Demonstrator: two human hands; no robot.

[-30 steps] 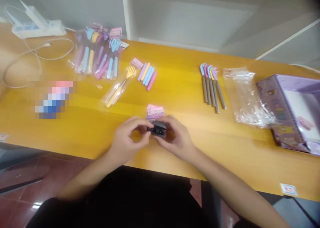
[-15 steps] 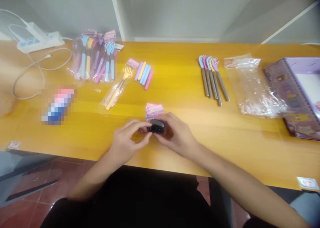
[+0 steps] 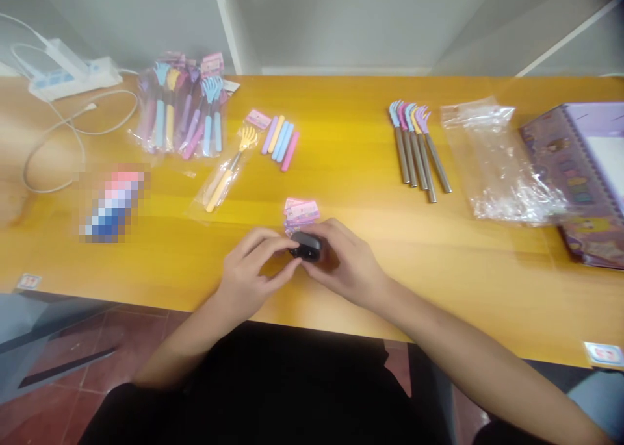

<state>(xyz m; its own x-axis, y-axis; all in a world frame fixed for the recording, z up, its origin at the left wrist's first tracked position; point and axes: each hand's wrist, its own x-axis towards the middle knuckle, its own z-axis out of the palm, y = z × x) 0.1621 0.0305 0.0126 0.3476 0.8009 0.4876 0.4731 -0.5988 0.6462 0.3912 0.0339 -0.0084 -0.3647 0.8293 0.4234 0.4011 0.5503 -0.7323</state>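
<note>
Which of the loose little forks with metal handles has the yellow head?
The yellow-headed fork is third from the left in the row of four, between the pink-headed fork and the purple-headed fork; the blue-headed fork lies leftmost.

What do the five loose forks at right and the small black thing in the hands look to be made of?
Loose forks: handles look like bare brushed metal, grey with a dull sheen; the pastel heads look coated or plastic, matte, unclear which. Small black object, held between left hand and right hand: probably plastic, dark with a soft highlight on top; too blurred to be sure.

pink tags point(image 3: 302, 210) printed, apparently nothing legible
</note>
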